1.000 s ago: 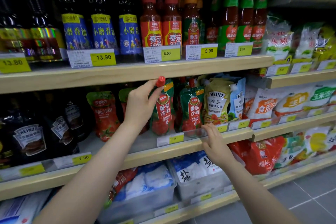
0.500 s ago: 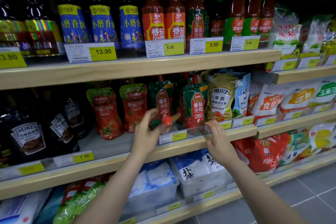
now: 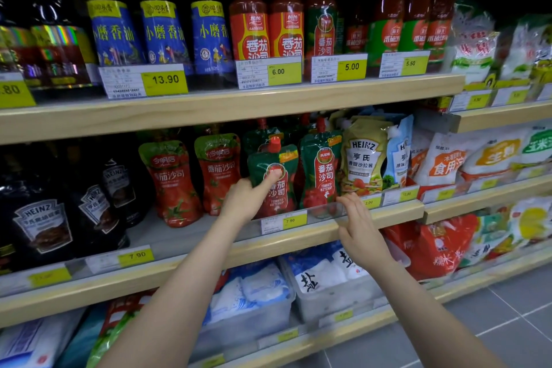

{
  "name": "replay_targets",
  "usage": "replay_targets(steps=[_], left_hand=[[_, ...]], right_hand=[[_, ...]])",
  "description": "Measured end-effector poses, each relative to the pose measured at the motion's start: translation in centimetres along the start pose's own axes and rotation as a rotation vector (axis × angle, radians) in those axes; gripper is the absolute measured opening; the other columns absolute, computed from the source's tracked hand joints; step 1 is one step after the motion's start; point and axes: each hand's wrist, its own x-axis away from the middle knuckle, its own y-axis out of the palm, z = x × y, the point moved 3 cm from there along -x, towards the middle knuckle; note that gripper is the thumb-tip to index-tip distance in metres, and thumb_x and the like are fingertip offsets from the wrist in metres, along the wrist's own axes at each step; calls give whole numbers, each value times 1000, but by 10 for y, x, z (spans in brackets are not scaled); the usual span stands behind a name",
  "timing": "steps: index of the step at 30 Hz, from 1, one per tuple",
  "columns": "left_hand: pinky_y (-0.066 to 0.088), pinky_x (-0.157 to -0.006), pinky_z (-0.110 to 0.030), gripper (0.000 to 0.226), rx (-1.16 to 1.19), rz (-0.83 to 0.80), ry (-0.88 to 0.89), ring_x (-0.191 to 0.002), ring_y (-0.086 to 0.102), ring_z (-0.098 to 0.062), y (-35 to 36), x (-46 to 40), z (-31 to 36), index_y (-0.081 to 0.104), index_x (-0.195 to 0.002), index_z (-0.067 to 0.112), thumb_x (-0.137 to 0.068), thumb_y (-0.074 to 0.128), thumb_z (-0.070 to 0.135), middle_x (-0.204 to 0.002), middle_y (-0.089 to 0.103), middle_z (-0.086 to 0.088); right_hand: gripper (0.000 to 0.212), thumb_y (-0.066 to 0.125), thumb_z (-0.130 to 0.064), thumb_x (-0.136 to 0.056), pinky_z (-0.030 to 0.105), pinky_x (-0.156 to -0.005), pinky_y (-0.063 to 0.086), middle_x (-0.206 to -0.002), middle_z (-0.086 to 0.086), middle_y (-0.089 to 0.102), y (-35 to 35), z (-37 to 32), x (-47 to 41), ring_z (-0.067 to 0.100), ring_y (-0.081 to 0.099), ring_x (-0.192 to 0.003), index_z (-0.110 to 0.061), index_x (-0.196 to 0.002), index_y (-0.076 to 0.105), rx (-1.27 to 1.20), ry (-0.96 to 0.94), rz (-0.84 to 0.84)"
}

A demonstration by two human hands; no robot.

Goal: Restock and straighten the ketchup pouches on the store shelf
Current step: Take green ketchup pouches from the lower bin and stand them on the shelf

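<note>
Head view — middle shelf (image 3: pixel 298 236)
Left hand (image 3: pixel 248 199): fingers curled round a green pouch (image 3: pixel 273 179), thumb across its front; pouch upright at the shelf's front edge, just left of a second green pouch (image 3: pixel 321 170).
Right hand (image 3: pixel 357 222): fingers straight, tips touching the clear rail (image 3: pixel 325 210) — holding nothing.
Red pouches (image 3: pixel 194 176): standing to the left.

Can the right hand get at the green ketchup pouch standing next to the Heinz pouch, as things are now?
Probably yes. The right hand rests open on the clear shelf rail just below that green ketchup pouch; only the low rail stands between them.
</note>
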Motion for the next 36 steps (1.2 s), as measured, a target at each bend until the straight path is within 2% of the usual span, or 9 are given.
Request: replay_targets(steps=[3, 6, 10, 13, 16, 18, 24, 29, 36], left_hand=[[39, -65, -17, 44, -55, -50, 38, -80, 56, 2, 13, 5, -16, 59, -97, 32, -66, 69, 62, -95, 65, 14], [42, -75, -20, 51, -79, -52, 72, -89, 55, -2, 17, 1, -25, 57, -116, 23, -72, 76, 41, -113, 66, 5], [44, -81, -23, 55, -10, -100, 54, -94, 56, -4, 19, -1, -26, 53, -119, 25, -72, 76, 41, -117, 64, 7], [46, -79, -24, 57, -63, 2, 129, -92, 58, -3, 21, 3, -27, 51, -120, 25, -72, 75, 44, -112, 65, 9], [49, -79, -27, 55, -94, 56, 168, -92, 61, -7, 21, 2, -26, 52, -120, 25, -73, 75, 41, -109, 68, 6], [50, -77, -28, 54, -96, 49, 169, -92, 63, -10, 19, 2, -26, 52, -121, 25, -73, 75, 39, -107, 68, 6], [47, -79, -26, 54, -45, 5, 186, -95, 62, -12, 16, 0, -28, 53, -123, 21, -75, 75, 30, -109, 68, 4], [48, -79, -25, 54, -68, -15, 186, -94, 62, -11, 16, -2, -28, 52, -122, 24, -74, 75, 32, -108, 68, 5], [53, -81, -39, 63, -133, 62, 189, -101, 61, -15, 3, 20, -32, 46, -124, 22, -72, 70, 49, -116, 64, 2]], right_hand=[[56, 42, 0, -84, 26, -114, 6, -149, 4, 26, 1, 0, 0, 15, 10, -142, -13, -137, 31, -6, 7, -3], [55, 43, 0, -84, 27, -115, 6, -148, 5, 27, -1, -3, -1, 16, 11, -142, -11, -137, 32, -20, 9, -9], [48, 47, -5, -87, 31, -114, 18, -144, 4, 35, -14, -19, -2, 18, 25, -137, -11, -134, 38, -112, 33, 49], [45, 49, -11, -87, 30, -110, 29, -138, -3, 41, -27, -61, -15, 7, 33, -128, -17, -131, 43, -212, -97, 174], [47, 45, -21, -90, 23, -106, 23, -144, -3, 34, -26, -108, -40, 8, 29, -130, -23, -136, 37, -166, -266, 149], [50, 44, -22, -91, 28, -105, 26, -149, -1, 27, -21, -126, -56, 16, 29, -130, -27, -139, 32, -125, -291, 105], [52, 43, -20, -89, 40, -100, 37, -144, 4, 34, -8, -132, -80, 26, 39, -121, -26, -140, 32, -29, -264, 105], [53, 43, -17, -88, 38, -96, 37, -140, 4, 37, -8, -133, -78, 24, 40, -117, -25, -140, 32, -78, -250, 97], [47, 47, -15, -89, 34, -100, 38, -138, -1, 40, -9, -124, -34, 16, 39, -119, -24, -135, 41, -51, -265, 78]])
